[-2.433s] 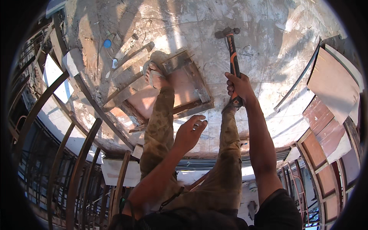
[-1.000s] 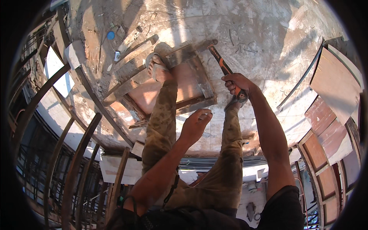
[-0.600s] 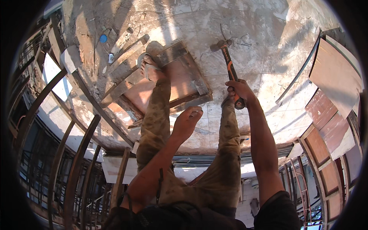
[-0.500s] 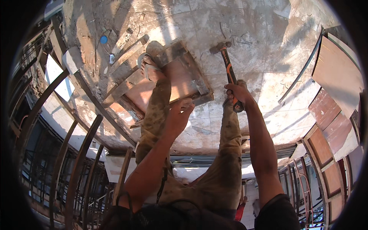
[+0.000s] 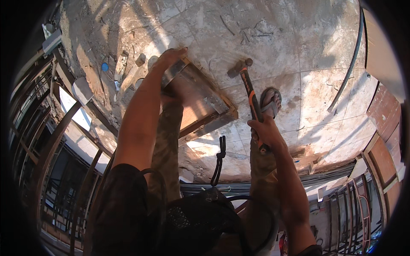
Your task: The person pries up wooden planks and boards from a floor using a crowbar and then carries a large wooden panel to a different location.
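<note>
The frame was on the floor in front of me, left of centre, with my left leg reaching over its near part; I couldn't tell whether it lay fully flat. My left grip was at its far corner, but I couldn't see whether the fingers had closed around the edge. My right grip was wrapped around the lower handle of the hammer, its head pointing away from me, apart from the frame. To handle the frame well, I judged, I needed a sound hold on the corner before putting weight on it, care with the rough wood, and the hammer head kept clear of my left fingers.

The floor was pale, stained and tiled, striped with sun and shadow, with rubble to the far left. Panels leaned along the right, dark bars crowded the left, and thin rods ran behind my legs. Smaller still were a curved strip, my right sandal and a blue disc.
</note>
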